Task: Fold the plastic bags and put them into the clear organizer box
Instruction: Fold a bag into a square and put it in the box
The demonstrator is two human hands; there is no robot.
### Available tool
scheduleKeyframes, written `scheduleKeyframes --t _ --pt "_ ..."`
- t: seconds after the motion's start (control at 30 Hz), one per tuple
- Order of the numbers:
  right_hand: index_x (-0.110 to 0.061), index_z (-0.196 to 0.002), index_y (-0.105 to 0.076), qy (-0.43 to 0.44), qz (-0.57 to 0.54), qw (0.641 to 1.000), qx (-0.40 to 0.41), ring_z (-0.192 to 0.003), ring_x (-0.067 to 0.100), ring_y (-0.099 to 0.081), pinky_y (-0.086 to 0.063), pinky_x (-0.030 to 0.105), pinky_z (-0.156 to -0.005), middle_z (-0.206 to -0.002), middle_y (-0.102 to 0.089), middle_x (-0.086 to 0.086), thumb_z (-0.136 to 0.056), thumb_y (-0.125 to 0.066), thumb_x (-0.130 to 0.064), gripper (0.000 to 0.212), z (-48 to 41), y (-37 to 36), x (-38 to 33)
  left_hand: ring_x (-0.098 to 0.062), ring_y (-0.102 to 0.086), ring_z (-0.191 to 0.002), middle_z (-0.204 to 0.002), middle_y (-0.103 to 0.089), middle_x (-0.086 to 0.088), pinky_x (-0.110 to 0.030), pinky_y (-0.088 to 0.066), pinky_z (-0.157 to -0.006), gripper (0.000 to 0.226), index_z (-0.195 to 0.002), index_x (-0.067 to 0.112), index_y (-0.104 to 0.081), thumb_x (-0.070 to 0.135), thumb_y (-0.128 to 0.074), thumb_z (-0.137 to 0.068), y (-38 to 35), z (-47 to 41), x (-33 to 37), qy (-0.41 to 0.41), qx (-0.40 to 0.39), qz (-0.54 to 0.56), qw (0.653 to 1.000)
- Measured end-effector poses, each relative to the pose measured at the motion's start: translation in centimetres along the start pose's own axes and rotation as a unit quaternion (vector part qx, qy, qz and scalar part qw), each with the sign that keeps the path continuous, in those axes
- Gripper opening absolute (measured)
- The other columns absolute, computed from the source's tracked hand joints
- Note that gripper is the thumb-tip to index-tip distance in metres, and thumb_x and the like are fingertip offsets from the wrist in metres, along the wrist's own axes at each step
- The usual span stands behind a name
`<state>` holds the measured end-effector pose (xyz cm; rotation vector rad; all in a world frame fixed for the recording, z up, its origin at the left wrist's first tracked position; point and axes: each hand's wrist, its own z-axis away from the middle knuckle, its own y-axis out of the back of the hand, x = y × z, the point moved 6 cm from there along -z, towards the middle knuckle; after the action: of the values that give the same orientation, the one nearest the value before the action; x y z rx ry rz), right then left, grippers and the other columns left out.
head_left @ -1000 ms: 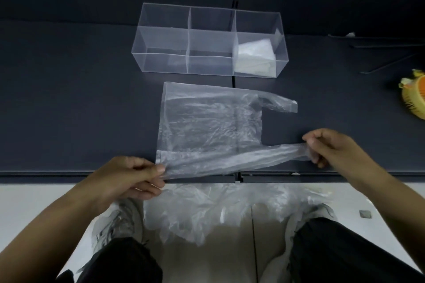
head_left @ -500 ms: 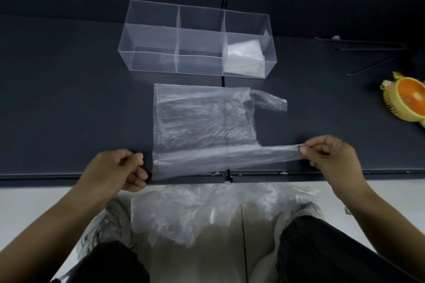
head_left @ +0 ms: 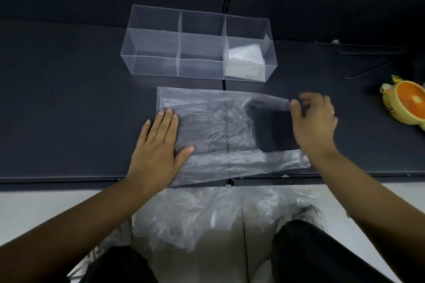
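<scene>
Left fingers flat on the plastic bag; right fingers, blurred, seemingly pinch its handle. Beyond them we see one folded bag in the organizer box; this one unfolded.

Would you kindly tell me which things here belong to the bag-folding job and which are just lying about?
Job: clear plastic bag flat on the dark table under the left hand, right hand at its far handle; clear three-compartment organizer box; folded bag in its right compartment; heap of crumpled clear bags below the table edge.
Lying about: yellow-and-orange round fan; thin dark rods.
</scene>
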<state>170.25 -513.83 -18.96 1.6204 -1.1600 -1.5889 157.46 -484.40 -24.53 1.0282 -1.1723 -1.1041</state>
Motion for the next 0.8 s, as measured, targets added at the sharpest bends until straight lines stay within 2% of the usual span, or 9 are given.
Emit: scheduleKeyframes --t 0.1,0.2,0.33,0.43,0.5,0.57,0.67,0.73,0.8 --pt "-0.009 -0.116 -0.061 -0.089 0.07 0.992 -0.062 -0.121 0.037 -0.044 -0.031 0.048 -0.101 -0.126 -0.051 0.017 -0.092 -0.054 -0.047 0.045 -2.6 -2.0 1.5 -0.022 -0.006 -0.148 -0.16 -0.011 -0.009 -0.044 -0.008 -0.12 0.088 -0.152 0.006 -0.014 0.067 -0.004 -0.089 -0.8 0.5 -0.5 -0.017 0.011 -0.022 1.0" --pt "-0.009 -0.104 -0.067 -0.058 0.103 0.99 -0.082 -0.114 0.037 -0.049 -0.032 0.044 -0.097 -0.119 -0.055 0.018 -0.092 -0.056 -0.043 0.037 -3.2 -3.5 1.9 -0.024 -0.015 -0.147 -0.158 -0.019 -0.01 -0.047 -0.016 -0.118 0.086 -0.15 0.004 -0.022 0.066 -0.009 -0.092 -1.0 0.9 -0.6 -0.024 0.001 -0.032 0.999" --pt "-0.009 -0.097 -0.067 -0.045 0.054 0.996 -0.062 -0.11 0.035 -0.052 -0.03 0.041 -0.097 -0.114 -0.058 0.015 -0.093 -0.058 -0.033 0.026 -4.4 -3.6 1.7 -0.023 -0.009 -0.148 -0.159 -0.013 -0.009 -0.046 -0.012 -0.119 0.088 -0.151 0.006 -0.017 0.068 -0.003 -0.09 -0.9 1.1 -0.5 -0.02 -0.012 -0.038 0.999" --pt "-0.008 -0.106 -0.061 -0.065 0.057 0.996 0.005 -0.115 0.035 -0.047 -0.03 0.042 -0.097 -0.121 -0.052 0.017 -0.092 -0.06 -0.027 0.024 -4.4 -2.2 1.6 -0.02 0.002 -0.148 -0.16 -0.002 -0.005 -0.043 -0.002 -0.12 0.093 -0.152 0.009 -0.008 0.072 0.007 -0.085 -0.8 1.3 -0.3 -0.014 -0.015 -0.027 0.999" --pt "-0.01 -0.114 -0.055 -0.027 0.06 0.997 0.052 -0.117 0.036 -0.044 -0.031 0.043 -0.095 -0.124 -0.048 0.016 -0.09 -0.06 -0.026 0.029 -3.1 -1.5 -0.6 -0.015 0.01 -0.147 -0.16 0.005 0.0 -0.038 0.008 -0.119 0.094 -0.152 0.013 0.0 0.074 0.013 -0.081 -0.4 1.0 -0.4 0.002 0.003 0.012 1.0" --pt "-0.008 -0.121 -0.054 0.099 0.037 0.993 0.054 -0.117 0.035 -0.045 -0.034 0.044 -0.095 -0.127 -0.049 0.017 -0.09 -0.057 -0.021 0.034 -0.3 -2.2 -5.1 -0.013 0.012 -0.146 -0.159 0.006 0.002 -0.034 0.013 -0.118 0.089 -0.151 0.014 0.0 0.071 0.009 -0.084 0.4 0.1 -0.9 0.024 0.038 0.048 0.998" --pt "-0.003 -0.14 -0.043 0.275 -0.053 0.953 -0.119 -0.138 0.031 -0.031 -0.02 0.04 -0.117 -0.148 -0.038 0.017 -0.096 -0.048 -0.02 0.047 6.9 -6.4 -11.9 -0.009 0.013 -0.144 -0.16 0.003 -0.001 -0.033 0.013 -0.118 0.08 -0.151 0.011 -0.003 0.06 0.005 -0.088 1.0 -1.9 -1.4 0.024 0.052 0.039 0.998" --pt "-0.007 -0.149 -0.026 0.312 -0.046 0.923 -0.221 -0.146 0.023 -0.013 0.0 0.032 -0.12 -0.158 -0.021 0.011 -0.101 -0.04 -0.029 0.055 10.6 -9.2 -13.7 -0.009 0.015 -0.143 -0.16 0.005 -0.002 -0.035 0.012 -0.118 0.077 -0.151 0.012 0.002 0.057 0.01 -0.089 0.5 -3.0 -1.6 0.009 0.031 0.009 0.999" --pt "-0.013 -0.153 -0.012 0.305 0.022 0.918 -0.252 -0.148 0.018 0.002 0.011 0.03 -0.118 -0.161 -0.005 0.005 -0.102 -0.031 -0.042 0.062 11.4 -11.0 -12.8 -0.008 0.017 -0.143 -0.16 0.01 0.0 -0.035 0.013 -0.118 0.071 -0.15 0.015 0.009 0.056 0.012 -0.092 -0.1 -3.5 -2.0 0.006 0.015 -0.01 1.0"
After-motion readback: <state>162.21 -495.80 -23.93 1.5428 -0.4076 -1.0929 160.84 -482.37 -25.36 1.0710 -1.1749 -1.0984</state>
